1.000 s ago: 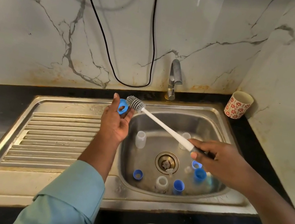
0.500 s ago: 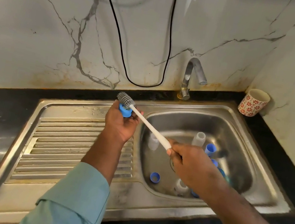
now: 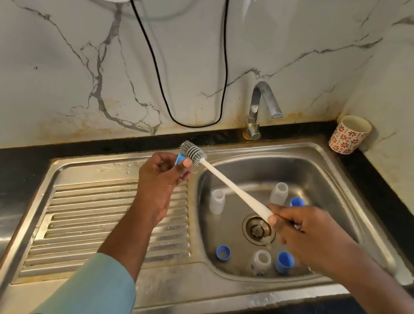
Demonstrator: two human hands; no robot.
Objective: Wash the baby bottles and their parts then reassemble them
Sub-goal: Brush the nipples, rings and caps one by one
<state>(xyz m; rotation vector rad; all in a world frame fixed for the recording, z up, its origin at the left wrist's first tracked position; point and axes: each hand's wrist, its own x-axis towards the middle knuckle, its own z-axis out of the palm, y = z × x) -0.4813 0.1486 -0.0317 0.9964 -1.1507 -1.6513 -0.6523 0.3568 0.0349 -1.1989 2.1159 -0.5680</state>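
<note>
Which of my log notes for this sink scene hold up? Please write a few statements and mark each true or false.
1. The left hand holds a blue ring. True.
2. The right hand holds the brush by its bristles. False: it holds the handle end.
3. Water runs from the tap. False: no stream shows.
4. The patterned cup stands on the counter, outside the sink. True.
5. Blue and clear parts lie in the basin. True.

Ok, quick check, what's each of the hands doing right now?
Left hand: pinches a small blue plastic bottle ring between fingers and thumb.
Right hand: grips the white handle of the grey-bristled bottle brush.
</note>
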